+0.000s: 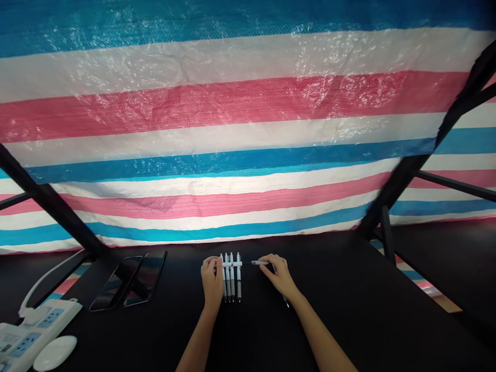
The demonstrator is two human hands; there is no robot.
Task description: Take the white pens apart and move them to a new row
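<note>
head view: the left hand is closed narrow, its fingers and thumb pinching the left end of a white bar that lies across the upper part of four pens. the pens sit upright in the frame, side by side on the black tabletop, with white and grey barrels. the right hand reaches in palm down from the other side, fingers and thumb closed on a fifth pen held level, its end just beside the bar. a slim dark tip pokes out below that hand (what it belongs to is hidden). farther left on the tabletop, two smartphones lie next to each other with glossy dark screens. beyond them are a white power strip with blue sockets, a white computer mouse touching its edge, and a white cable. ahead, black frame bars cross a blue, white and pink striped tarpaulin. the label on the strip and any print on the pens are too small to read.
</note>
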